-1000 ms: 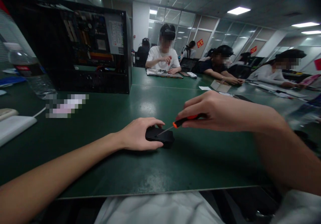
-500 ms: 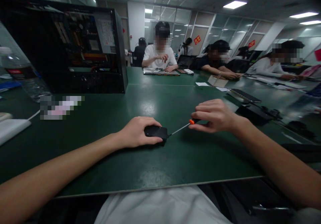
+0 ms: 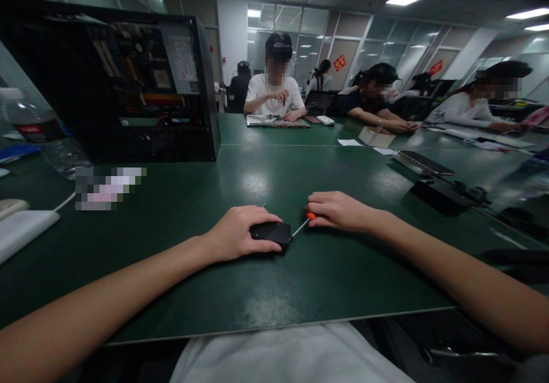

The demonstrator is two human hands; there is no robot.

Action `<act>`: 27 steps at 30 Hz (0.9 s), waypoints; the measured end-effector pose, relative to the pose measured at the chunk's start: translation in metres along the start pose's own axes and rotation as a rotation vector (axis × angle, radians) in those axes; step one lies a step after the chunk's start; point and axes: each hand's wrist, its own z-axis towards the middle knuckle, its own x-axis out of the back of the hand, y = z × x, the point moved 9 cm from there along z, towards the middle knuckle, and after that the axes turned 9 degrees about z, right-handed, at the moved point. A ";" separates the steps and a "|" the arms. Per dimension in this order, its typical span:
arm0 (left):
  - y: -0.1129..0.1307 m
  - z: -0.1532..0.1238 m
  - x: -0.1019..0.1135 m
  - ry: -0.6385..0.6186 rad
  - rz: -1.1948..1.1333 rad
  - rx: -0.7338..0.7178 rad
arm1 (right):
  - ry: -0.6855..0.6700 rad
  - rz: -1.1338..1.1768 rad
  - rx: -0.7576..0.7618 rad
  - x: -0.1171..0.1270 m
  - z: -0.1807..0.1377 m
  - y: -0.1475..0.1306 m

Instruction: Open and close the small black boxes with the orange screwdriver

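Partly enclosed, black box (image 3: 274, 232), within left grip (image 3: 235, 230)

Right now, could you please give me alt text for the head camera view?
A left hand grips a small black box-shaped object on a dark green table; the right hand holds an orange-collared, metal-shafted screwdriver at its right end. Beyond are an open black computer case and a person in white.
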 end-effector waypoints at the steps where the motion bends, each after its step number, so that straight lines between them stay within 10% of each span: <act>1: 0.000 0.000 0.000 0.003 0.005 -0.004 | 0.004 -0.028 0.004 -0.002 0.003 0.001; 27: -0.013 -0.011 0.011 -0.024 -0.108 0.117 | 0.201 -0.225 0.054 0.010 0.007 -0.022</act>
